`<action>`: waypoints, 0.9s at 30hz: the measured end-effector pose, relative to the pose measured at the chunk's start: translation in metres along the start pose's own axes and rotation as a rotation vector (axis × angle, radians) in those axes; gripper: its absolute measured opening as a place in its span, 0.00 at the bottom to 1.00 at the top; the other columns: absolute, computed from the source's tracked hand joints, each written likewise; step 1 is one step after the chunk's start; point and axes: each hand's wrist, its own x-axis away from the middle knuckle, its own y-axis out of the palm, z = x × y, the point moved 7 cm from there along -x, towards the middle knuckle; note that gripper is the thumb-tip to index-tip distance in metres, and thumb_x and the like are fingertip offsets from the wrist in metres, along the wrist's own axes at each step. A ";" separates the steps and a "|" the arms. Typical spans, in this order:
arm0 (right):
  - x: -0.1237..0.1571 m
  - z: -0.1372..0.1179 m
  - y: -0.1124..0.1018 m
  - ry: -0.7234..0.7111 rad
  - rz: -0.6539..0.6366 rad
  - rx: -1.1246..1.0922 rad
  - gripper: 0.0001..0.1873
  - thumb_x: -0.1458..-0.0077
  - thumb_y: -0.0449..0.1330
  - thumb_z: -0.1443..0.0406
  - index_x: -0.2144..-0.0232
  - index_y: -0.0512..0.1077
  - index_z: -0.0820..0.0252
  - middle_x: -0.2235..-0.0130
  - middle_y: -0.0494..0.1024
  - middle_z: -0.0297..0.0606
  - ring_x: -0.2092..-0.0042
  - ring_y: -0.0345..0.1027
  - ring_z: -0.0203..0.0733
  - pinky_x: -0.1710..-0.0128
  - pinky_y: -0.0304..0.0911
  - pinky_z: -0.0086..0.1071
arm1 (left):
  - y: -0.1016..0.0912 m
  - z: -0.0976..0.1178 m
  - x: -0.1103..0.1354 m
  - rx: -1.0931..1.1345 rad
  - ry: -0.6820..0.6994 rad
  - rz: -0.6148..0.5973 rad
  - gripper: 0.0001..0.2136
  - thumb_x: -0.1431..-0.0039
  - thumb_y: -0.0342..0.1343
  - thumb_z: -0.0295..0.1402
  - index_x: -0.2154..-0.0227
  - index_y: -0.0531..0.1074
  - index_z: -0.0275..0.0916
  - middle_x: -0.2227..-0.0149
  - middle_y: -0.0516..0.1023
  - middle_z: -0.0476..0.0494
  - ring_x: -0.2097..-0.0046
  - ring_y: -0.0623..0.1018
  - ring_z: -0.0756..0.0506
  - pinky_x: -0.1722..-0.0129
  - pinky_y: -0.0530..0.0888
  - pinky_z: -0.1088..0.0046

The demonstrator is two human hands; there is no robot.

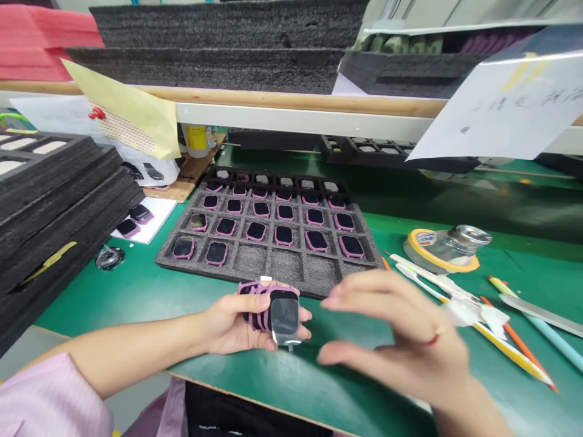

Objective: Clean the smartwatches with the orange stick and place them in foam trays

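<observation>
My left hand is closed around a row of purple smartwatch cases, its thumb pressed on them. The frontmost smartwatch case faces me with a dark screen, and a clear film with a small tab sticks out below it. To the right, my right hand hovers with thumb and fingers apart and nothing between them, slightly blurred. Beyond both hands lies a dark foam tray whose compartments hold many more purple watch cases; several front-row compartments hold none.
On the right lie a tape roll, a metal-capped glass bottle, toothbrushes, an orange stick and a blade. Stacked foam trays rise at left, near two watch cases on white paper. A shelf edge crosses above.
</observation>
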 end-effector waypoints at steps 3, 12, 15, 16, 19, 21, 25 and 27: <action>0.001 -0.023 0.026 -0.037 -0.073 -0.085 0.13 0.47 0.71 0.64 0.58 0.77 0.53 0.64 0.81 0.38 0.65 0.78 0.42 0.68 0.75 0.35 | -0.003 0.000 0.000 0.012 0.004 0.051 0.20 0.47 0.71 0.38 0.53 0.77 0.35 0.61 0.83 0.39 0.63 0.83 0.45 0.73 0.71 0.79; 0.018 -0.029 0.019 -0.104 -0.011 -0.094 0.20 0.39 0.60 0.75 0.47 0.76 0.57 0.53 0.84 0.42 0.51 0.79 0.44 0.52 0.77 0.36 | -0.003 -0.003 0.000 0.019 -0.001 0.066 0.19 0.47 0.71 0.37 0.55 0.77 0.35 0.65 0.82 0.42 0.67 0.80 0.48 0.71 0.72 0.77; 0.024 -0.027 0.025 -0.129 -0.108 -0.129 0.23 0.35 0.54 0.74 0.41 0.72 0.57 0.49 0.82 0.41 0.45 0.75 0.45 0.47 0.74 0.39 | -0.005 -0.003 0.000 0.024 0.005 0.094 0.20 0.49 0.72 0.37 0.55 0.77 0.36 0.65 0.81 0.44 0.68 0.79 0.49 0.73 0.72 0.78; 0.026 -0.026 0.027 -0.128 -0.123 -0.141 0.23 0.33 0.52 0.74 0.40 0.71 0.56 0.48 0.82 0.41 0.44 0.74 0.44 0.47 0.74 0.40 | -0.005 -0.003 0.000 0.023 0.004 0.094 0.20 0.49 0.72 0.37 0.55 0.77 0.36 0.65 0.81 0.44 0.68 0.79 0.49 0.73 0.72 0.78; 0.025 -0.026 0.032 -0.151 -0.123 -0.104 0.22 0.35 0.53 0.75 0.42 0.72 0.58 0.50 0.83 0.41 0.46 0.75 0.44 0.49 0.74 0.40 | -0.004 -0.003 0.001 0.013 0.008 0.102 0.21 0.50 0.73 0.37 0.55 0.77 0.36 0.66 0.80 0.45 0.68 0.79 0.50 0.72 0.73 0.78; 0.020 -0.030 0.033 -0.183 -0.058 -0.020 0.18 0.40 0.61 0.75 0.48 0.76 0.60 0.55 0.84 0.41 0.50 0.75 0.45 0.52 0.73 0.39 | -0.006 -0.004 0.001 0.002 0.016 0.130 0.21 0.51 0.73 0.38 0.55 0.77 0.36 0.66 0.80 0.45 0.68 0.79 0.50 0.70 0.74 0.77; 0.011 -0.027 0.041 -0.087 0.005 0.060 0.21 0.44 0.69 0.63 0.49 0.74 0.60 0.62 0.81 0.41 0.61 0.72 0.43 0.60 0.71 0.39 | -0.009 -0.003 0.001 -0.078 0.056 0.212 0.21 0.54 0.75 0.40 0.58 0.79 0.36 0.65 0.80 0.45 0.65 0.79 0.50 0.69 0.73 0.77; 0.011 -0.020 0.050 0.030 -0.040 0.011 0.29 0.43 0.68 0.57 0.43 0.69 0.60 0.66 0.77 0.37 0.65 0.70 0.41 0.64 0.70 0.37 | -0.008 -0.004 0.000 -0.133 0.065 0.227 0.20 0.55 0.75 0.40 0.62 0.80 0.36 0.64 0.80 0.44 0.63 0.79 0.48 0.71 0.71 0.78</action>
